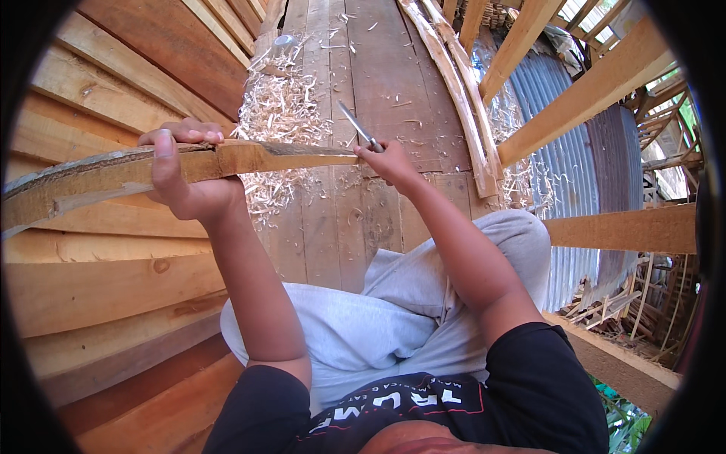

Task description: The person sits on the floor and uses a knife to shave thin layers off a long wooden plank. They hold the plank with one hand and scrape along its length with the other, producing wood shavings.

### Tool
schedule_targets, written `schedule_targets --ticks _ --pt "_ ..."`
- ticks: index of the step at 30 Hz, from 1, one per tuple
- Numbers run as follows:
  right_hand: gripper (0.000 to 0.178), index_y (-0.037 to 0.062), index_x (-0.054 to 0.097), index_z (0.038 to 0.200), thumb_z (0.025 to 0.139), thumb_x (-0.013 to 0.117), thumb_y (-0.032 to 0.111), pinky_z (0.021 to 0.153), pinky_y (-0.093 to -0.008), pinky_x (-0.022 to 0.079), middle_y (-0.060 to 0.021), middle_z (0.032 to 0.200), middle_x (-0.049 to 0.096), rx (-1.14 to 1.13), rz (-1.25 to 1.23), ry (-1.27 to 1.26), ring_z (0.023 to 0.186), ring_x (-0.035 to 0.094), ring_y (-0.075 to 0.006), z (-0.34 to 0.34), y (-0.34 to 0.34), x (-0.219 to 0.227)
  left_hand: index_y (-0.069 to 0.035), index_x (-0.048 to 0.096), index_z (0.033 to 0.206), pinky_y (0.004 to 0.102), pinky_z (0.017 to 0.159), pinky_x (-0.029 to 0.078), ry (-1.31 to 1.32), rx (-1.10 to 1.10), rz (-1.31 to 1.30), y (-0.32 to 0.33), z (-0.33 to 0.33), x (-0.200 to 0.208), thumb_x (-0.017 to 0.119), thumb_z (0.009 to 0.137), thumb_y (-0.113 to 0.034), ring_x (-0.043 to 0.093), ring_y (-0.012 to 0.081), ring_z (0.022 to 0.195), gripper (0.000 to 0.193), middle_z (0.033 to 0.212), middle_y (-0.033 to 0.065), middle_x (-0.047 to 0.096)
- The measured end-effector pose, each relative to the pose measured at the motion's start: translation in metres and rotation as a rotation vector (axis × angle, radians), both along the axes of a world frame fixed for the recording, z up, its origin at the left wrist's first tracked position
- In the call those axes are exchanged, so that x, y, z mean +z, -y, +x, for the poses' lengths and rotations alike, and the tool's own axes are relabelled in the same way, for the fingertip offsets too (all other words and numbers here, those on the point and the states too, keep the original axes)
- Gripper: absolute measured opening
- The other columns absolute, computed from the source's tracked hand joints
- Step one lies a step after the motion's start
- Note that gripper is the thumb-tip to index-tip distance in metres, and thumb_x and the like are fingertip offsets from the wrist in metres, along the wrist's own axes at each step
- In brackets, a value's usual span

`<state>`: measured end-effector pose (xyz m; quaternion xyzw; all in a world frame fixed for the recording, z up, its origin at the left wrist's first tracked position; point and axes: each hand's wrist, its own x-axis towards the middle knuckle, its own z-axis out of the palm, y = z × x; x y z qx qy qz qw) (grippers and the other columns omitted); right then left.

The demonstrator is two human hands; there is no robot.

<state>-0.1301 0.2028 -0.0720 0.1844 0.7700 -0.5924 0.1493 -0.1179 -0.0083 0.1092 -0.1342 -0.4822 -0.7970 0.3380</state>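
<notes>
Wooden plank floor [386,76], curled shavings [283,113], long pale strips [457,98]

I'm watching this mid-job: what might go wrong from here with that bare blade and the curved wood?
The knife is bare and the left hand wears no glove on the same curved wooden piece, so a slip might cut it. The wood narrows toward the right hand, so too much force there could perhaps snap it. Loose shavings cover some floorboards and might make footing slippery.
</notes>
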Motion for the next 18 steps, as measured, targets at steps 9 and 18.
schedule_targets --ticks 9,18 --pt "0.023 0.0031 0.061 0.080 0.083 0.073 0.023 0.038 -0.0285 0.027 0.0025 0.055 0.040 -0.223 -0.201 0.075 0.043 0.035 -0.0089 -0.017 -0.003 -0.042 -0.010 0.048 0.076 0.0318 0.063 0.040 0.025 0.026 0.024 -0.001 0.000 0.002 0.057 0.078 -0.029 0.047 0.0157 0.063 0.021 0.069 0.0035 0.049" --pt "0.031 0.0034 0.046 0.104 0.086 0.065 0.020 0.039 -0.0259 0.030 -0.0027 0.068 0.045 -1.094 -0.505 0.133 0.049 0.039 -0.0091 -0.034 -0.061 -0.008 -0.009 0.049 0.078 0.0322 0.061 0.042 -0.016 0.016 -0.028 0.000 0.003 0.002 0.055 0.081 -0.025 0.049 0.0164 0.062 0.017 0.067 0.0047 0.050"
